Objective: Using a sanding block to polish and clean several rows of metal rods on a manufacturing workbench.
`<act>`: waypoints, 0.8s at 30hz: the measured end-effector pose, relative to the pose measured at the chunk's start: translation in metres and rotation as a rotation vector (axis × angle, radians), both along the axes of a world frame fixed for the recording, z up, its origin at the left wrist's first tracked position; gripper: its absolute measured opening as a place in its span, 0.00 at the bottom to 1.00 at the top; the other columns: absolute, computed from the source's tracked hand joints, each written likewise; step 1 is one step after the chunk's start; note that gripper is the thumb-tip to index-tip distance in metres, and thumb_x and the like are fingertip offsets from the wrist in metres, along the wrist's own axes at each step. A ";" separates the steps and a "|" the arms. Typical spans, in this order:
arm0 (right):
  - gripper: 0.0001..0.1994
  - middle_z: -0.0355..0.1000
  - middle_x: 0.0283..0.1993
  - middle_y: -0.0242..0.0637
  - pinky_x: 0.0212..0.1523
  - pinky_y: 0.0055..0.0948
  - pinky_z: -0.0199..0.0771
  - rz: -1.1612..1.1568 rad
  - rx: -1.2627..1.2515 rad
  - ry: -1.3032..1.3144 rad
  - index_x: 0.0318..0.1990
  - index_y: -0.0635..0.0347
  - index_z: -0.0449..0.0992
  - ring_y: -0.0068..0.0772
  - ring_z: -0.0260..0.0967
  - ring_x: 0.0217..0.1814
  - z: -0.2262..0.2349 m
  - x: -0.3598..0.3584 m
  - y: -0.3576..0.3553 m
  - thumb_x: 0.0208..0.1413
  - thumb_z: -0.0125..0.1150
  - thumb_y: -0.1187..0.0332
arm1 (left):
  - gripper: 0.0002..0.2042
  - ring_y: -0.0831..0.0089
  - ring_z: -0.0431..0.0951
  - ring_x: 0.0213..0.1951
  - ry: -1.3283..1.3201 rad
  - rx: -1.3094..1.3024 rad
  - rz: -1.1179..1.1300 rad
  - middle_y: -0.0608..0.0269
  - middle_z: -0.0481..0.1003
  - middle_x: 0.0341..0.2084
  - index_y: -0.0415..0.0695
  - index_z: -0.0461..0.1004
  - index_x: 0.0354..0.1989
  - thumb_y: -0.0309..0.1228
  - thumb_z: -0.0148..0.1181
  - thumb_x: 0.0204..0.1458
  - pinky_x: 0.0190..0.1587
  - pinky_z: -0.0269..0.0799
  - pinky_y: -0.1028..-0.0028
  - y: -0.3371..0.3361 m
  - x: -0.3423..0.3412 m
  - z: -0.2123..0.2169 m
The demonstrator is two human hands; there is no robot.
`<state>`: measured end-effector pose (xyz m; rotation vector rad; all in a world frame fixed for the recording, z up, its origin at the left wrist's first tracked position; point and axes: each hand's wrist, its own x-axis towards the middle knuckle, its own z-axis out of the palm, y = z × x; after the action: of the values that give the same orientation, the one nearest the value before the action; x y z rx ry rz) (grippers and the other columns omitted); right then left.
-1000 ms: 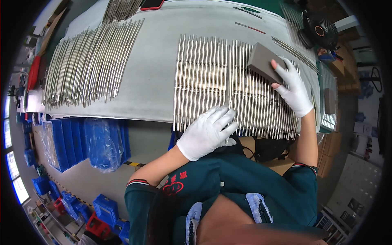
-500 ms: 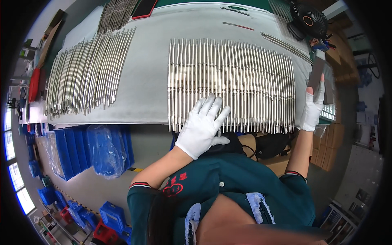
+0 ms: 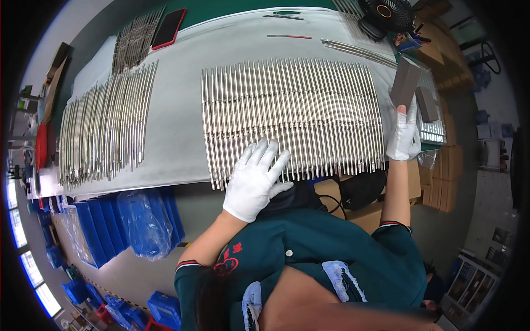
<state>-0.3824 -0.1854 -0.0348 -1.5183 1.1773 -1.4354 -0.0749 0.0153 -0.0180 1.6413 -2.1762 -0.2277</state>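
Observation:
Many slim silver metal rods [image 3: 292, 110] lie side by side in a wide row on the pale cloth in front of me. My left hand [image 3: 255, 179], in a white glove, rests flat over the near ends of the rods with its fingers spread. Past the row's right end, my right hand [image 3: 404, 137] grips a grey-brown rectangular block [image 3: 404, 81]. A bare fingertip pokes out of that glove against the block. A second grey block [image 3: 427, 105] lies just right of it.
More rods [image 3: 105, 127] form a row at the left, with a further bundle [image 3: 135, 41] behind. A red-edged phone [image 3: 169, 28] lies at the back. Loose rods [image 3: 359, 52] and a black fan [image 3: 386, 16] are at the back right. Blue crates [image 3: 99, 226] stand below the table's left side.
The whole view has swung, so the table appears shifted left. The block in my right hand now shows a broader face. My left hand stays spread on the near rod ends.

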 end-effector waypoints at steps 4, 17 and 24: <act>0.32 0.47 0.75 0.38 0.72 0.30 0.44 0.035 -0.055 0.085 0.72 0.58 0.50 0.33 0.45 0.76 0.007 0.020 0.002 0.63 0.56 0.68 | 0.35 0.49 0.66 0.59 -0.008 0.021 0.014 0.49 0.67 0.55 0.45 0.66 0.58 0.44 0.70 0.40 0.62 0.59 0.55 0.000 0.000 0.000; 0.35 0.64 0.62 0.48 0.63 0.35 0.63 0.187 -0.279 0.554 0.66 0.48 0.64 0.47 0.65 0.63 0.023 0.042 -0.029 0.46 0.66 0.73 | 0.36 0.47 0.60 0.64 -0.065 -0.044 -0.216 0.42 0.63 0.58 0.32 0.60 0.60 0.43 0.63 0.47 0.67 0.51 0.54 -0.064 -0.099 -0.013; 0.28 0.64 0.62 0.48 0.63 0.41 0.61 0.270 -0.197 1.157 0.60 0.45 0.72 0.52 0.62 0.62 0.038 0.050 -0.026 0.48 0.66 0.62 | 0.26 0.47 0.62 0.63 -0.133 -0.081 -0.191 0.40 0.65 0.57 0.31 0.62 0.59 0.30 0.53 0.51 0.67 0.54 0.54 -0.062 -0.104 -0.012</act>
<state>-0.3323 -0.2109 0.0032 -2.6571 1.3510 -0.4063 -0.1789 -0.0468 -0.0297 1.4429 -2.4108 -0.0842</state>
